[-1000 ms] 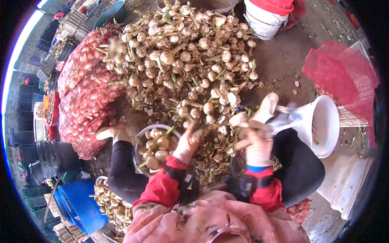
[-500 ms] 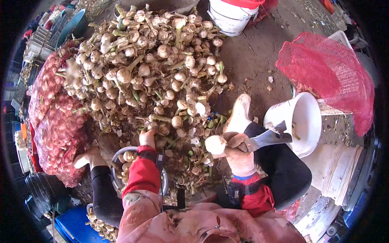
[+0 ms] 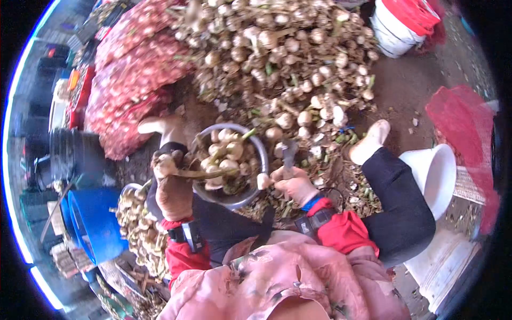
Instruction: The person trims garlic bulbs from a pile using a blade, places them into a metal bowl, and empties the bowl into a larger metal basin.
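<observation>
My left hand, left of the metal basin, is closed around a garlic bulb whose long stalk sticks out over the basin's near side. At the basin's right rim is my right hand, fingers wrapped around a knife with its broad blade pointing away from me. A small white garlic bulb shows at that hand's fingertips. The metal basin stands between my legs and holds several garlic bulbs, some with stalks.
A large heap of garlic lies ahead, with red mesh sacks at its left. A blue tub and a pile of cut stalks or garlic are at left. White buckets stand at right and far right.
The view has turned left. My left hand has come from the heap to beside the basin with a stalked garlic bulb. My right hand has moved the knife and white bulb to the basin rim.
</observation>
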The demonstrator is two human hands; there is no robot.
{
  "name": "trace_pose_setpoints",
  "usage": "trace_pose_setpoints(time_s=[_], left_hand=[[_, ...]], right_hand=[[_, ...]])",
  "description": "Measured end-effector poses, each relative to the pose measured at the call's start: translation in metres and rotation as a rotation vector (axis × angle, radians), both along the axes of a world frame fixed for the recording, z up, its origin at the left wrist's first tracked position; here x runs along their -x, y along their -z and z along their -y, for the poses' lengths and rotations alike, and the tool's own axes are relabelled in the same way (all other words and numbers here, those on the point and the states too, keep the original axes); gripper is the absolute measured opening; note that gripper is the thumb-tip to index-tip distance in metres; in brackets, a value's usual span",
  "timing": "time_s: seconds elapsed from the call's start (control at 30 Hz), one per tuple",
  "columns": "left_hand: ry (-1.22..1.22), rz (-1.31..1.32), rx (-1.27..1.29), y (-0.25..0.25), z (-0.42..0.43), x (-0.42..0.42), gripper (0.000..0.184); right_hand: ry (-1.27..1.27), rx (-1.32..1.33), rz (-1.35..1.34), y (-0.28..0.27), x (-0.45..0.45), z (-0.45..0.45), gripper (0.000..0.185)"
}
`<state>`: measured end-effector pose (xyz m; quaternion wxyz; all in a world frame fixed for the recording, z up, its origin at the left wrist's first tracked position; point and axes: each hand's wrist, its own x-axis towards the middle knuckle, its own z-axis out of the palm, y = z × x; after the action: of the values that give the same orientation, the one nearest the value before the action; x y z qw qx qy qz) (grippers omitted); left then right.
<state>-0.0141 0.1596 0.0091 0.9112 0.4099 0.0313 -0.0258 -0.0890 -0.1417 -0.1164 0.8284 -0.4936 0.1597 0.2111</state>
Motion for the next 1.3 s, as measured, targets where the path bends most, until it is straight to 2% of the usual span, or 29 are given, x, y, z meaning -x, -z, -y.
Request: trace_pose_setpoints(time_s=[0.07,0.1,0.13,0.2,0.23,0.27,0.33,0.37,0.4,0.47,0.5,0.53,0.6,0.63,0.7,0.8,0.87,0.9,0.93,1.03,1.1,1.13,1.17,1.23,1.27,1.3], left_hand=[[-0.099,-0.023,-0.211,-0.029,-0.018,0.028,0.063],[-0.036,0.082,-0.132,-0.04,-0.016,0.039,0.061],[-0.045,0.087,-0.13,-0.039,-0.025,0.049,0.061],[-0.026,-0.154,-0.267,-0.018,-0.04,0.062,0.061],[-0.054,-0.29,-0.328,-0.002,-0.045,0.064,0.064],[0.005,-0.272,-0.324,-0.035,-0.01,0.06,0.066],[0.165,-0.228,-0.405,-0.006,-0.006,0.058,0.07],[0.188,-0.253,-0.409,-0.01,0.01,0.06,0.072],[0.216,-0.278,-0.41,-0.014,0.026,0.062,0.074],[0.262,-0.157,-0.51,0.007,0.042,0.059,0.077],[0.334,-0.079,-0.636,0.006,0.046,0.058,0.075],[0.376,-0.09,-0.563,0.008,0.052,0.059,0.074],[0.385,-0.018,-0.538,0.005,0.061,0.061,0.075],[0.409,0.072,-0.748,0.001,0.061,0.059,0.077],[0.379,0.107,-0.709,0.002,0.069,0.062,0.078],[0.335,0.202,-0.737,0.008,0.072,0.065,0.078],[0.408,-0.081,-0.481,0.011,0.07,0.073,0.077],[0.411,-0.097,-0.521,0.01,0.072,0.076,0.076],[0.374,-0.004,-0.577,0.014,0.074,0.077,0.077],[0.331,0.065,-0.556,0.02,0.078,0.075,0.076],[0.399,-0.178,-0.952,-0.011,0.083,0.078,0.075],[0.344,0.104,-0.945,-0.028,0.085,0.086,0.075],[0.303,0.059,-0.811,-0.028,0.083,0.089,0.077],[0.176,-0.116,-0.458,-0.003,0.07,0.083,0.084],[0.236,-0.176,-0.235,-0.022,0.069,0.077,0.083],[0.232,-0.179,-0.208,-0.021,0.066,0.067,0.079]], right_hand=[[-0.247,0.168,0.011,-0.006,-0.001,-0.032,0.018],[-0.22,0.171,0.111,0.019,0.002,-0.054,0.023],[-0.176,0.099,0.051,0.014,0.0,-0.063,0.031],[-0.124,0.367,0.117,-0.002,-0.009,-0.062,0.037],[-0.07,0.368,0.124,-0.024,-0.015,-0.059,0.039],[0.014,0.247,0.103,-0.033,-0.016,-0.057,0.039],[-0.049,0.389,0.097,-0.086,-0.015,-0.05,0.035],[0.049,0.384,0.411,-0.079,-0.013,-0.058,0.027],[-0.076,0.788,0.579,-0.079,-0.004,-0.049,0.017],[-0.27,0.979,0.539,-0.116,0.003,-0.054,0.012],[-0.186,1.064,0.603,-0.106,0.011,-0.059,0.012],[-0.149,1.103,0.663,-0.104,0.015,-0.061,0.013],[-0.168,1.156,0.732,-0.102,0.016,-0.061,0.012],[-0.156,1.163,0.728,-0.104,0.016,-0.061,0.012],[-0.262,1.291,0.689,-0.108,0.015,-0.061,0.012],[-0.312,1.347,0.646,-0.103,0.012,-0.061,0.015],[-0.315,1.374,0.634,-0.092,0.012,-0.057,0.016],[-0.317,1.405,0.62,-0.088,0.011,-0.055,0.017],[-0.313,1.401,0.619,-0.089,0.01,-0.055,0.017],[-0.369,1.377,0.563,-0.087,0.006,-0.05,0.017],[-0.178,1.159,0.367,-0.066,0.004,-0.033,0.013],[0.014,1.167,0.114,-0.007,0.008,-0.014,0.011],[0.084,1.127,-0.11,0.024,0.005,0.013,0.013],[0.277,0.878,-0.044,0.031,-0.007,0.014,0.005],[0.316,0.817,0.129,0.008,-0.008,0.008,0.002],[0.303,0.912,0.223,-0.014,-0.009,-0.004,0.005]])
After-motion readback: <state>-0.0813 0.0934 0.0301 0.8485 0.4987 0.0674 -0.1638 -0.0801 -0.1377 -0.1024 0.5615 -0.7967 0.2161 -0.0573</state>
